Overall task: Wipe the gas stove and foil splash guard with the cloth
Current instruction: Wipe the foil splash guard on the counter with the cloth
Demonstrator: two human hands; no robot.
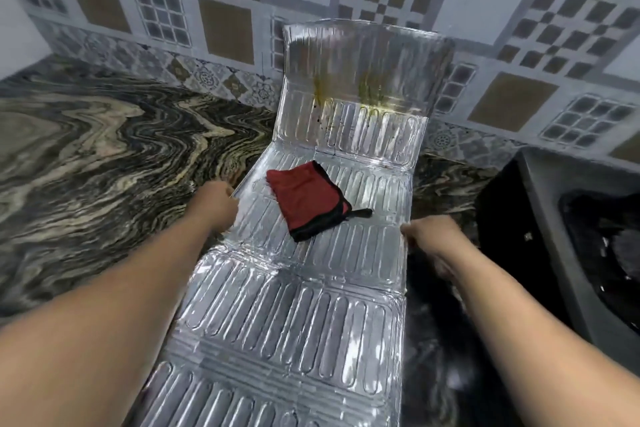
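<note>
Both hands (218, 208) (429, 239) grip ribbed foil splash guard (294, 315) under folded red cloth (308, 206).

The shiny foil splash guard (294, 305) lies on the counter (86, 149). A folded red cloth (306, 199) sits on it. The left hand (216, 206) and right hand (431, 236) grip its two side edges.

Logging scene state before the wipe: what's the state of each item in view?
foil splash guard: lying on the counter, far panel bent up against the wall, yellowish stains on it
cloth: folded, resting on the guard, not held
left hand: grips the guard's left edge
right hand: grips its right edge
</note>
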